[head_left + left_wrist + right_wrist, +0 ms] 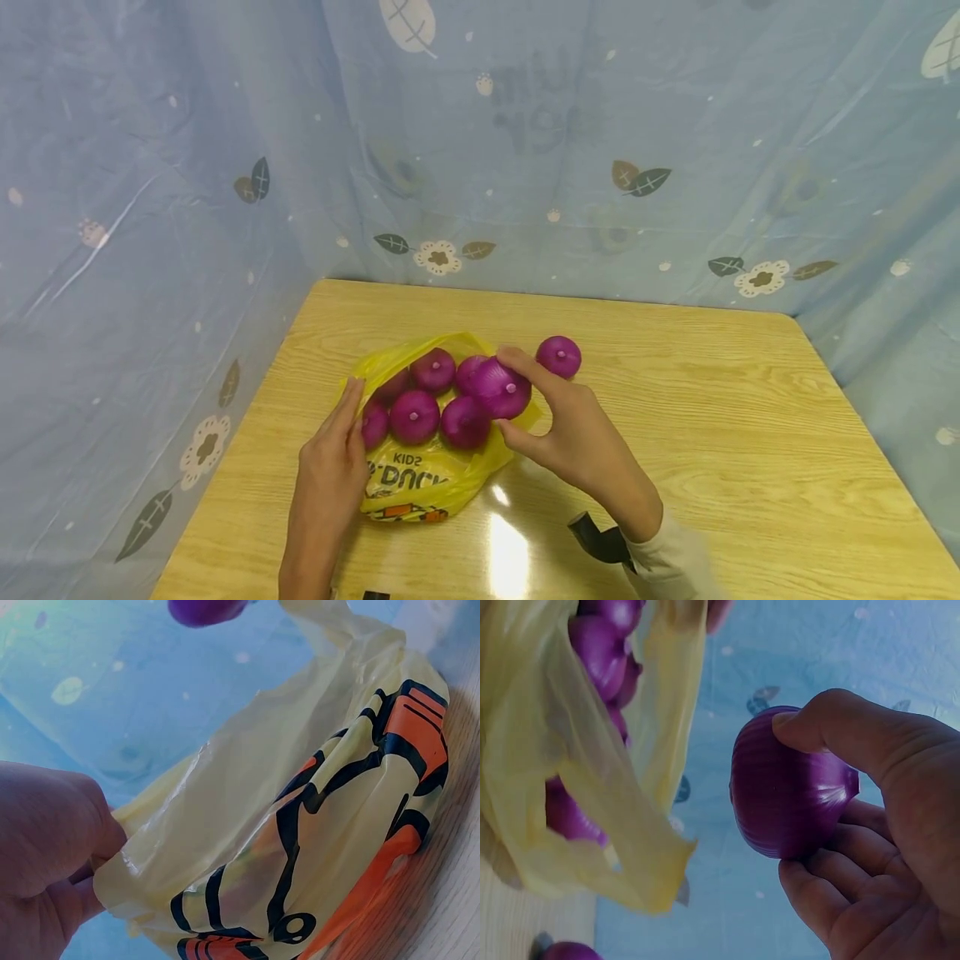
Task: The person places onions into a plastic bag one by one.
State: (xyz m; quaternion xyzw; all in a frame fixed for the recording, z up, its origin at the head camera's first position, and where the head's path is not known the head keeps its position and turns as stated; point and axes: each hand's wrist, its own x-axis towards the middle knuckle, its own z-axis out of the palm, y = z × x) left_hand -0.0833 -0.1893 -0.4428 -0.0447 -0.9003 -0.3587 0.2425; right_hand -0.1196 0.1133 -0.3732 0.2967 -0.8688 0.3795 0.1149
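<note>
My right hand [577, 429] has its grip clamped on a purple onion [501, 388] just over the mouth of the yellow bag [420, 483]; my left hand [330, 467] pinches the bag's edge on the desk [750, 433].

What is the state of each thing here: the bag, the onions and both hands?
Yellow bag: open, lying on the table.
Onions in bag: loose inside.
Held onion: gripped, at the bag's mouth.
Lone onion: on the table, outside the bag.
Left hand: pinches the bag's edge.
Right hand: grips the held onion.
</note>
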